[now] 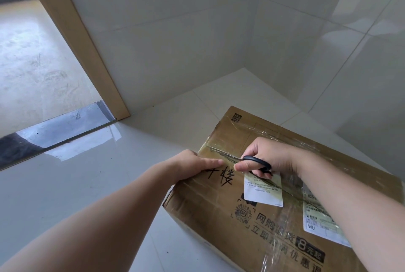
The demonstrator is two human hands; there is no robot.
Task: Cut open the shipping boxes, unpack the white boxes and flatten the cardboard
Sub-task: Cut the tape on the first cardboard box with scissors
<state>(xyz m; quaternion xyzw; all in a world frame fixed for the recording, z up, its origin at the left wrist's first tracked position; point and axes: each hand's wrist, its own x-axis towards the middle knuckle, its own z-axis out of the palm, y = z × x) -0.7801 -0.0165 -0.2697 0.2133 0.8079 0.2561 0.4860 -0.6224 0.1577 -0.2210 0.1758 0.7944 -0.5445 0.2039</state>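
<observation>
Shipping box (pixel 221 210) of brown cardboard, lying on the floor (pixel 92 184) in a tiled corner, top face up and taped shut; its contents cannot be seen. Right hand (pixel 269 157): grip clenched round the black handles of the scissors (pixel 252 160), thumb through one loop, fingers curled under the other. The blades run forward and to the left from this grip, along the box's centre seam under the clear tape (pixel 282 138), with the tips near the far left edge of the box. Left hand (pixel 192 166): grip on the box's left edge just beside the right-hand grip, fingers curled down over the side, thumb lying flat on the top face and pointing toward the scissors. Directly below the right-hand grip, a white label (pixel 264 190) is stuck on the top face; between the two grips, black handwritten characters (pixel 223 177). Nearer the viewer than both grips, printed black characters and a round emblem; to the right, partly covered by the right forearm, a second label (pixel 320 221). Beyond the grips, at the box's far corner, a small printed code (pixel 236 117). Floor: glossy pale tiles. Walls (pixel 175 41): large pale tiles meeting in a corner behind the box. Far left of the grips, a wooden door frame (pixel 72 37) and a dark threshold strip (pixel 57 127), with a dusty floor beyond.
</observation>
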